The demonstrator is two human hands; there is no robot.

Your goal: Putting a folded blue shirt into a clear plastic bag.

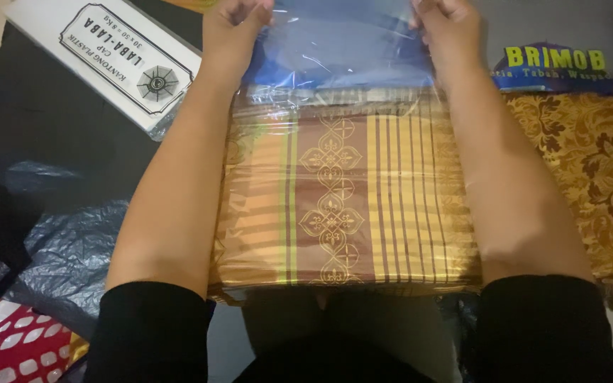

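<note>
A folded gold and brown striped cloth [335, 206] with a diamond ornament band lies in front of me inside a clear plastic bag [335, 57]. My left hand [232, 32] pinches the bag's far left corner. My right hand [448, 28] pinches the far right corner. Both hold the loose plastic flap up at the top of the view, over a blue card at the cloth's far end. My forearms run along both sides of the cloth.
A white pack of plastic bags [108, 57] lies at the upper left. Dark plastic sheeting [65, 234] covers the left side. Another packed gold floral cloth [590, 170] with a blue label lies at the right. A red and white patterned item [8, 347] sits at the lower left.
</note>
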